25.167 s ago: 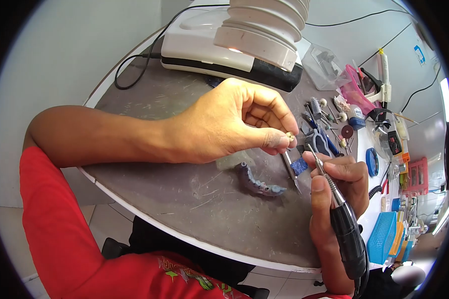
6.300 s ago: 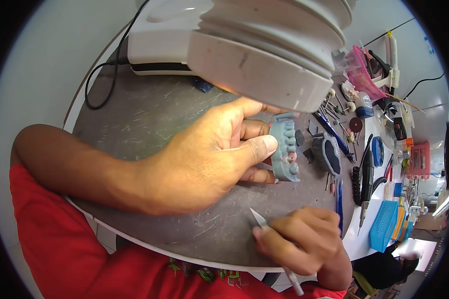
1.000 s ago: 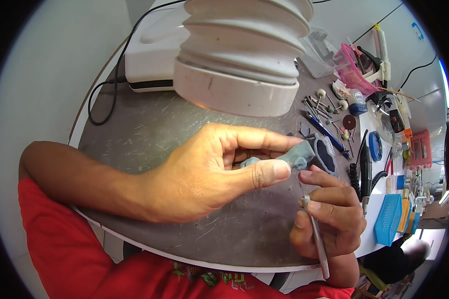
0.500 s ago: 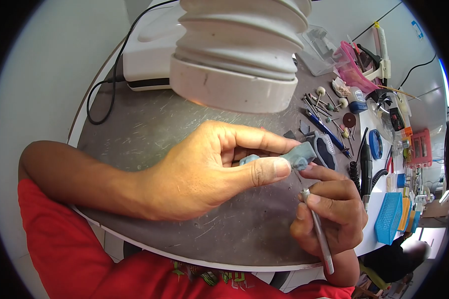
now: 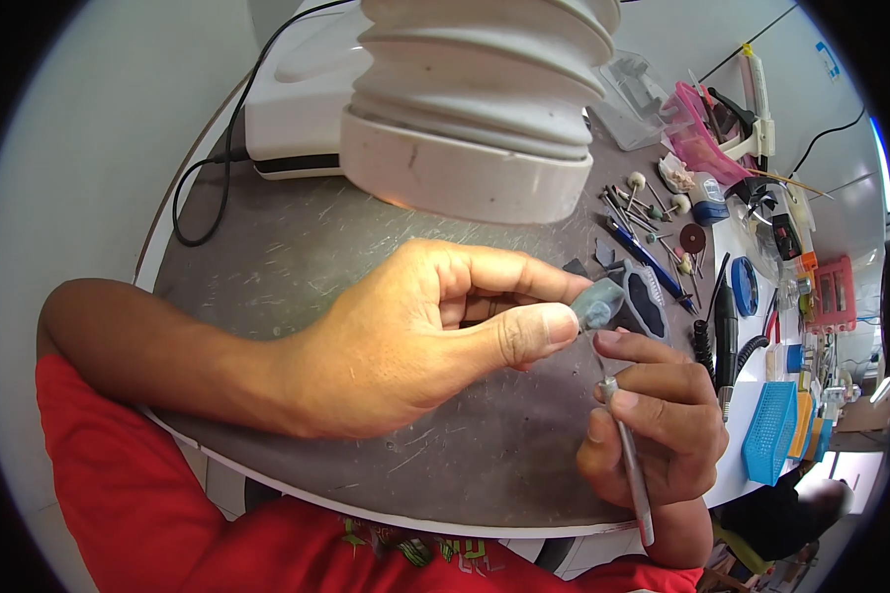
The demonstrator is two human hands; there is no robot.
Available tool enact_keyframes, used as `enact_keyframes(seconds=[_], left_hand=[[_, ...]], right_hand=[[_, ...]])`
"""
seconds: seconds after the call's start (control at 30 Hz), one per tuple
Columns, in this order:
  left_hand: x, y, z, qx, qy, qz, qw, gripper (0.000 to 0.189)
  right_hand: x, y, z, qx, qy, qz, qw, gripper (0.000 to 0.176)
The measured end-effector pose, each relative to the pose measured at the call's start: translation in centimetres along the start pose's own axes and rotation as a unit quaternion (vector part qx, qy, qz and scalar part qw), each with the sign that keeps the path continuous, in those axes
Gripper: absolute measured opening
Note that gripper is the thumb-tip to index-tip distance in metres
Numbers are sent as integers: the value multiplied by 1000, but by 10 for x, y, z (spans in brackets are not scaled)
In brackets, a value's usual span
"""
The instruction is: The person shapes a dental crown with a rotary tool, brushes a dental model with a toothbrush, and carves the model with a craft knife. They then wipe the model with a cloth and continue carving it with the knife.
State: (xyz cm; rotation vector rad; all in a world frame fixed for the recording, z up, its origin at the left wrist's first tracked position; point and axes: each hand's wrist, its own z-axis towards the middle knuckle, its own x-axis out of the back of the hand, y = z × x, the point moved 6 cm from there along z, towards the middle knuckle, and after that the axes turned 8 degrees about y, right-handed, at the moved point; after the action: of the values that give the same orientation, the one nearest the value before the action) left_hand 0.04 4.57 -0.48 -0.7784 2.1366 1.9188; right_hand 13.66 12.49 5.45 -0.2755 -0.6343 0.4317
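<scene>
A small blue-grey piece (image 5: 597, 304) is pinched between the thumb and fingers of my left hand (image 5: 405, 341), above the grey work mat (image 5: 297, 267). Closed around a slim metal tool (image 5: 630, 460), my right hand (image 5: 663, 425) sits just below and to the right. The tool's thin tip points up toward the piece, with a small gap between them. Behind the piece, on the mat, lies a grey moulded part with a dark hollow (image 5: 646, 301).
A wide white corrugated hose (image 5: 470, 158) hangs over the mat. Small rotary bits, a blue pen (image 5: 651, 262) and a brown disc (image 5: 692, 237) lie at the right. Beyond are a pink basket (image 5: 697, 133) and a blue basket (image 5: 769, 433). A person (image 5: 786, 519) is at lower right.
The blue-grey piece has been turned in my left hand and shows a different, more rounded face. The tool's tip has moved slightly away from it.
</scene>
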Motion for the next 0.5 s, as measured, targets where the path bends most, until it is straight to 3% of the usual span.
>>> enact_keyframes(seconds=[0.5], left_hand=[[-2, -1, 1, -21, -23, -47, 998, 30]], right_hand=[[-1, -4, 2, -1, -14, -12, 1000, 24]])
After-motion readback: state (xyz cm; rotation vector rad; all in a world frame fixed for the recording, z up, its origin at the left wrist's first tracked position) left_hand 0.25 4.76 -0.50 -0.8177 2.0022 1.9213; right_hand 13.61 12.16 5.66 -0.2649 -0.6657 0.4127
